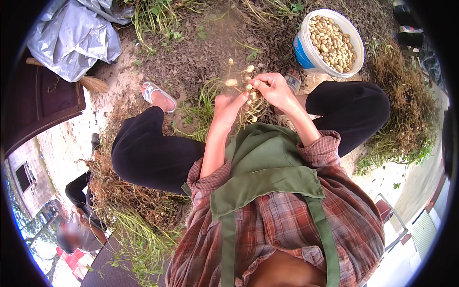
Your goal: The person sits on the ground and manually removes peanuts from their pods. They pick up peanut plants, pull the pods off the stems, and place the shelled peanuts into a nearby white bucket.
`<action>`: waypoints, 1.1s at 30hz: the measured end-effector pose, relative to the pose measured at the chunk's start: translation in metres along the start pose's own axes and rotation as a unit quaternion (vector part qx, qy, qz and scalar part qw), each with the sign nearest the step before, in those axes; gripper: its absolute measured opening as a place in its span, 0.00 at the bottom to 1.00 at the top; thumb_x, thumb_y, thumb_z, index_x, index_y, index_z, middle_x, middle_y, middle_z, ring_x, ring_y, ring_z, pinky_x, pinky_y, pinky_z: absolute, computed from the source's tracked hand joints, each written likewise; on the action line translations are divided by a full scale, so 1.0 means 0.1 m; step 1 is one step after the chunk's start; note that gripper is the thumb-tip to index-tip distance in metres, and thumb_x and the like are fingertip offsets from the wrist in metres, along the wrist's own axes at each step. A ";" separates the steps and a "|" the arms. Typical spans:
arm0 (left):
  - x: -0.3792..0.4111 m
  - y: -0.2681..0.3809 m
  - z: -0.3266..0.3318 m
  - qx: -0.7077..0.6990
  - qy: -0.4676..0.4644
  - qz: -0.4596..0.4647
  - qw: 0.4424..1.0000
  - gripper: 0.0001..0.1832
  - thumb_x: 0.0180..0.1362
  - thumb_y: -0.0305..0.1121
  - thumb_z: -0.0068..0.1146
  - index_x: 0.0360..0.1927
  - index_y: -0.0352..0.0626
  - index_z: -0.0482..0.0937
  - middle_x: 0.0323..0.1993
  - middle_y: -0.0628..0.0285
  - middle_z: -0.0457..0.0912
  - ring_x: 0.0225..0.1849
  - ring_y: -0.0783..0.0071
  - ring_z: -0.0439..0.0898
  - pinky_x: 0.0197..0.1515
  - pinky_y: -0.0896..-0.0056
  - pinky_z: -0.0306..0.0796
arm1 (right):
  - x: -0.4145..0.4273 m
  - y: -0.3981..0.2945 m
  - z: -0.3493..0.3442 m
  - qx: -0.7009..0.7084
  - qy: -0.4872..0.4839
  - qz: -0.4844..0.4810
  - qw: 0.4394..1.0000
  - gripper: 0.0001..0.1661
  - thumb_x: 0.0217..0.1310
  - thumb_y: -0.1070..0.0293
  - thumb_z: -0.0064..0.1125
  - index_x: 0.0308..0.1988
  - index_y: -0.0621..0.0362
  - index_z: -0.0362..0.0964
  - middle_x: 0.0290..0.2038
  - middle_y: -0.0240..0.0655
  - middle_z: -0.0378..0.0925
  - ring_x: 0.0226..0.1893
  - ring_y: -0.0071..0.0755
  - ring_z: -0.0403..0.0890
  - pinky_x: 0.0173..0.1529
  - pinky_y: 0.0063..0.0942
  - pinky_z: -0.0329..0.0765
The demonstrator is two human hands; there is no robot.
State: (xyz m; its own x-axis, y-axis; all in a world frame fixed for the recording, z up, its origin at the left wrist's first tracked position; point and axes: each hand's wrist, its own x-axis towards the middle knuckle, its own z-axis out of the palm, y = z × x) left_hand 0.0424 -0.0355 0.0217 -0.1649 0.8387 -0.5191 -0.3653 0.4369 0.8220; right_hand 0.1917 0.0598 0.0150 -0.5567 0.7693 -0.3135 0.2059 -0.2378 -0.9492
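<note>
Between my knees, my left hand [229,107] grips the roots of a peanut plant, with its thumb near the pods. My right hand [274,89] pinches at a peanut pod [249,86] among the same roots. Several pale pods dangle from thin roots around my fingertips, one larger pod [231,83] just above my left hand. Green stems [204,104] lie beyond my left wrist. Up to the right, a white and blue plastic bucket [304,53] holds many picked peanuts [331,43].
Heaps of pulled peanut plants lie at left [140,201] and right [401,118]. A silver tarp [77,39] and a straw broom [94,84] are at the upper left. Another person [84,219] sits at the lower left. Dry leaf litter [200,57] covers the ground ahead.
</note>
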 end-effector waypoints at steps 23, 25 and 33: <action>0.05 -0.04 -0.03 -0.096 0.013 0.033 0.995 0.12 0.56 0.33 0.62 0.39 0.36 0.81 0.33 0.69 0.81 0.32 0.83 0.75 0.37 0.78 0.67 | 0.40 -0.20 -1.62 -0.457 0.403 -0.143 0.780 0.21 0.60 0.54 0.55 0.46 0.58 0.76 0.35 0.50 0.80 0.39 0.48 0.81 0.44 0.40 0.75; 0.03 -0.03 -0.01 -0.087 0.018 0.030 0.996 0.11 0.56 0.32 0.62 0.39 0.36 0.81 0.33 0.69 0.81 0.32 0.83 0.75 0.37 0.78 0.68 | 0.17 -0.55 -0.90 -0.278 0.210 -0.074 0.935 0.14 0.59 0.60 0.56 0.40 0.58 0.77 0.32 0.43 0.80 0.32 0.37 0.81 0.38 0.32 0.75; -0.04 0.07 0.09 0.003 0.013 0.025 1.000 0.12 0.58 0.30 0.59 0.40 0.31 0.80 0.32 0.69 0.80 0.34 0.83 0.75 0.36 0.77 0.69 | -0.09 -0.49 0.05 -0.303 0.014 -0.155 0.940 0.12 0.54 0.64 0.62 0.35 0.61 0.78 0.25 0.43 0.79 0.26 0.40 0.81 0.31 0.32 0.75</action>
State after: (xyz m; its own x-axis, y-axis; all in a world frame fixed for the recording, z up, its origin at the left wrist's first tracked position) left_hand 0.0487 -0.0332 0.0314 -0.2075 0.8508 -0.4828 -0.3508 0.3960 0.8486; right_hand 0.1826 0.0616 0.0637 -0.6460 0.7632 -0.0158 0.4634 0.3757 -0.8026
